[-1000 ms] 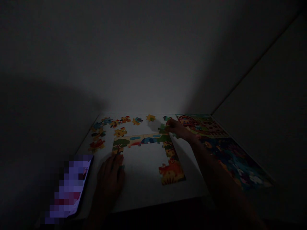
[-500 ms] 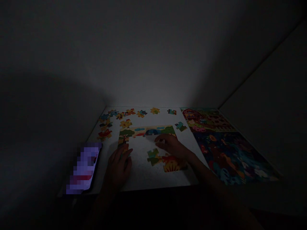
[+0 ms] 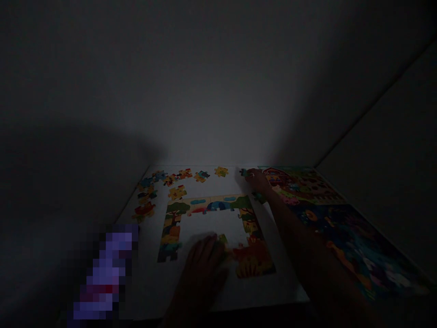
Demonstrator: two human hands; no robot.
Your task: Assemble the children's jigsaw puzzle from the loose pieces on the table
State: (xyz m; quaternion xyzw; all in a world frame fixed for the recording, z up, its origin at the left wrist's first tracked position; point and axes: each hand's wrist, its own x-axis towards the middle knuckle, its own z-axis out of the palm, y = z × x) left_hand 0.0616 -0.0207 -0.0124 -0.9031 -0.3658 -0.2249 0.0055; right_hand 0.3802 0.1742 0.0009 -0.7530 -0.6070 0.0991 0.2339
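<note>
A partly joined jigsaw puzzle [image 3: 170,228] lies on the white table, its left, top and right borders surrounding a bare white middle. My right hand [image 3: 258,181] reaches to the far side, fingertips closed on a small teal puzzle piece [image 3: 243,172]. Just below that wrist, a green puzzle piece [image 3: 258,197] is partly covered by my arm. Near the puzzle's lower side, my left hand [image 3: 204,255] rests flat with fingers stretched out, partly over a green and yellow puzzle piece [image 3: 222,238]. An orange and yellow corner section [image 3: 254,262] sits right of it.
Loose puzzle pieces [image 3: 177,192] are scattered along the left and far edges of the table [image 3: 146,291]. A lit, pixelated phone [image 3: 105,273] is at the left. Two colourful pictures, a farm scene [image 3: 300,182] and a dark blue one [image 3: 351,246], cover the right side.
My right hand has moved from the puzzle's middle to the far teal piece and closed on it. My left hand has shifted right, from the left border to the lower piece. The view has tilted up.
</note>
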